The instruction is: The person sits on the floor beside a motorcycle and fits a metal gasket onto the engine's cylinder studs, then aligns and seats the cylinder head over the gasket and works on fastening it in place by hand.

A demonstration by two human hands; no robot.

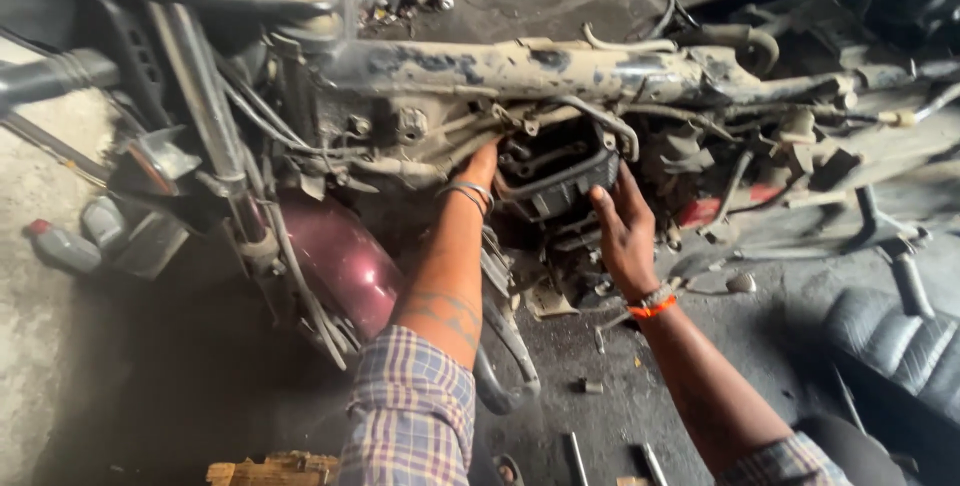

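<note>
A dark, ribbed engine block is seen at the middle of a stripped motorcycle frame, tucked under the long upper tube, whose pale paint is flaked and stained black. The block looks greasy and matte, with a squared upper rim and cooling fins on its near face. The left hand is pushed in beside the block's left edge; its fingers are hidden behind the metal, so it cannot be told whether they are spread or closed. Two thin metal bangles are worn on that wrist, and a dark tattoo band is seen on the forearm above a plaid sleeve. The right hand is laid against the block's right lower corner, fingers loosely spread and touching the finned face, with nothing pinched. One orange band is worn on the right wrist. A glossy maroon mudguard, rounded and smooth, is seen just left of the left forearm, below one chromed fork tube. One black padded seat, ribbed across, is lying on the oil-dark concrete floor at the right edge. Small bolts and two slim metal rods are scattered on the floor near the lower edge, and one grey plastic bottle with a red cap is lying at the left edge.
</note>
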